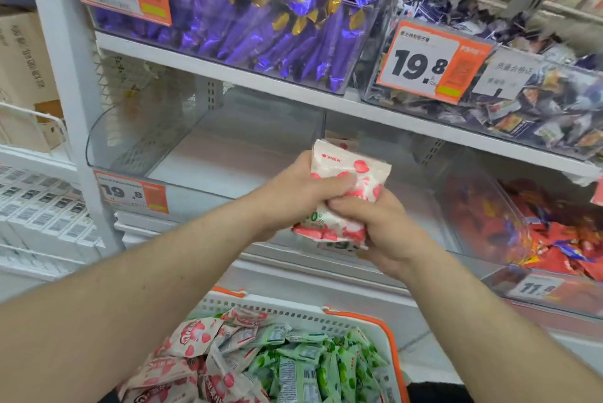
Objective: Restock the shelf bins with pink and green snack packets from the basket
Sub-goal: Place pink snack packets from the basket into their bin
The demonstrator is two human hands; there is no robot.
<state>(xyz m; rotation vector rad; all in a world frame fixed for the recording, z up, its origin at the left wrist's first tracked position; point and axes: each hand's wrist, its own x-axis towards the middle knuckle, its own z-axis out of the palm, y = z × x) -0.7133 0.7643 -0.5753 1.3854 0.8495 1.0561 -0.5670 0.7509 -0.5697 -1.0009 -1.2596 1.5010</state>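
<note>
Left hand (303, 193), right hand (378, 233) both clutch pink packets (346, 174): white, pink-spotted, maybe several bunched.

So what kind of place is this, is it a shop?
Yes, most likely a snack shop or supermarket aisle. Price tags hang on clear shelf bins of wrapped sweets, and a shopping basket full of packets sits below. Both hands hold pink packets in front of an empty bin.
</note>
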